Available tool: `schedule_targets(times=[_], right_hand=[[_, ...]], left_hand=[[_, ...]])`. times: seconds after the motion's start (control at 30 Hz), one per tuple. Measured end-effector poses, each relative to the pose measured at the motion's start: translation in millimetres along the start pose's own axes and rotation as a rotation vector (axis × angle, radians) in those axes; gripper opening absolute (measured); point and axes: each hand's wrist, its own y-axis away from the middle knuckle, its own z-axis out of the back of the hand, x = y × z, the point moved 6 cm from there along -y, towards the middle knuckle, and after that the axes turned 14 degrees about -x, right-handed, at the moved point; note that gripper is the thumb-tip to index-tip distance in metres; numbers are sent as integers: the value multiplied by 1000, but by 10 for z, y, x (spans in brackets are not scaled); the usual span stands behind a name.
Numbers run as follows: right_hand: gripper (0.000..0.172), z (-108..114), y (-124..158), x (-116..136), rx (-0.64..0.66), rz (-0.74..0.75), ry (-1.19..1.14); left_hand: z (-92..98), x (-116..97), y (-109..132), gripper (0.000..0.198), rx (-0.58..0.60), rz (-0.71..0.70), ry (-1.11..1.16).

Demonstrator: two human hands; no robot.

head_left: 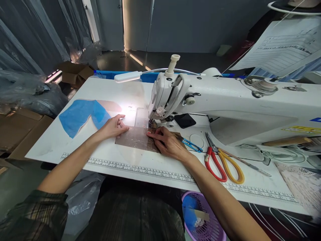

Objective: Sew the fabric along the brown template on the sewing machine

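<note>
A brownish translucent sheet (135,139) lies on the machine bed, its upper edge near the presser foot (151,124) of a white sewing machine (160,90). My left hand (114,128) rests at the sheet's upper left edge, thumb and fingers apart, the thumb touching it. My right hand (168,143) lies over the sheet's right part, just in front of the presser foot. Its index finger points left and the others curl under. A tiny whitish and red spot shows at that fingertip; what the fingers pinch is too small to tell.
Blue fabric pieces (80,115) lie left. On the right are blue thread snips (192,144), scissors with red and yellow handles (215,160), and a black phone-like object (185,120). A printed ruler (140,169) runs along the front edge. Below stands a purple basket (213,227).
</note>
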Motion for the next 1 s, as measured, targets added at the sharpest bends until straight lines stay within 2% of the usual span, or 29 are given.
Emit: schedule_targets(times=[0.13, 0.3, 0.47, 0.5, 0.57, 0.63, 0.67, 0.7, 0.8, 0.87, 1.0], right_hand=[[38, 47, 18, 66, -1, 30, -7], [35, 74, 64, 183, -22, 144, 38], [35, 59, 72, 171, -33, 133, 25], [35, 58, 72, 165, -34, 127, 26], [35, 56, 70, 154, -35, 117, 27], [35, 55, 69, 149, -37, 109, 21], [35, 55, 68, 148, -40, 104, 16], [35, 57, 67, 149, -44, 101, 9], [35, 68, 61, 158, -51, 92, -4], [34, 75, 57, 162, -45, 78, -7], [33, 81, 50, 134, -41, 28, -16]], left_hand=[[0, -22, 14, 70, 1, 33, 38], [-7, -4, 10, 74, 10, 42, 37], [10, 3, 11, 72, 24, 26, 22], [33, -17, 9, 71, 4, 1, -14], [128, -114, -4, 62, -136, -122, -185], [195, -302, 6, 49, -314, -341, -428], [164, -407, 20, 42, -342, -472, -526], [84, -497, 35, 36, -305, -607, -590], [-276, -621, 77, 31, 18, -911, -641], [-456, -619, 63, 33, 163, -990, -667], [-627, -602, -43, 36, 217, -1021, -707]])
